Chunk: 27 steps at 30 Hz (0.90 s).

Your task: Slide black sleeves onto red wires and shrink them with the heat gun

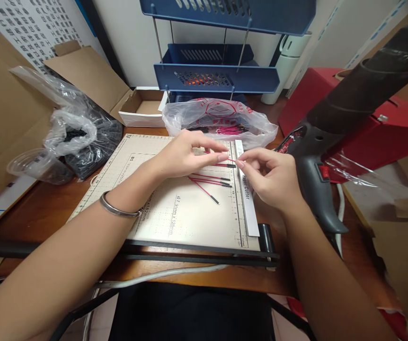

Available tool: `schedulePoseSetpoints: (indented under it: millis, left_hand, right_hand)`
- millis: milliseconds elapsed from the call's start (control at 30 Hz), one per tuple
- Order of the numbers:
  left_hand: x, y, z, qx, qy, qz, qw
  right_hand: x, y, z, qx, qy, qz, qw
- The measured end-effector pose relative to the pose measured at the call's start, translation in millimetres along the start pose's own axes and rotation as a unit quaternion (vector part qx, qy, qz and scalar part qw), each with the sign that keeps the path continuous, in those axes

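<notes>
My left hand [186, 155], with a metal bangle on its wrist, is closed over the paper cutter board [204, 227]. Its thumb and fingers pinch a thin red wire [231, 160]. The wire's right end is between the thumb and fingertips of my right hand [270, 175], so that tip is hidden. Below the left hand several red wires with black ends [211, 181] lie on the board, one at a slant. Another red wire with a black end lies just under the held one. A white strip marked "Paper Cutter" [248, 203] runs along the board's right side.
Behind the board sits a clear plastic bag [264, 125] with red and black wires. A blue rack [218, 78] stands at the back, an open box [143, 118] beside it. A heat gun [317, 156] and red box [306, 94] are right; black-filled bags [97, 137] and a plastic cup [40, 166] left.
</notes>
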<state>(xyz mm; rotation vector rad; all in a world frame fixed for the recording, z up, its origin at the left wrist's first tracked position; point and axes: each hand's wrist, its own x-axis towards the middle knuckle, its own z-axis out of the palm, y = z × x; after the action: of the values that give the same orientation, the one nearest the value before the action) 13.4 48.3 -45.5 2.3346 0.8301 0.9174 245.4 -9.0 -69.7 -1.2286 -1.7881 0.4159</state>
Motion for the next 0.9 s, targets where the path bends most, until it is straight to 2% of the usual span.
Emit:
schedulePoseSetpoints:
  millis: [133,300,500,633,900]
  left_hand:
    - [1.2,-4.8,-0.1,0.084,0.030,0.040,0.995]
    - [0.0,-9.2,-1.6,0.110,-0.006,0.060,0.992]
    - [-0.2,-8.2,-3.6,0.124,-0.073,0.044,0.989]
    - [0.3,-9.3,-4.7,0.134,-0.117,0.029,0.984]
    - [1.1,-11.2,-5.8,0.144,-0.140,0.027,0.979]
  right_hand:
    - [1.6,2.3,2.2,-0.054,-0.042,0.003,0.998]
    - [0.7,4.5,6.5,-0.092,-0.082,0.044,0.991]
    - [1.7,4.0,6.8,-0.085,-0.043,0.044,0.995]
    - [2.3,3.5,5.1,-0.086,-0.040,0.043,0.995]
    - [2.0,3.6,4.5,-0.073,-0.018,0.045,0.996]
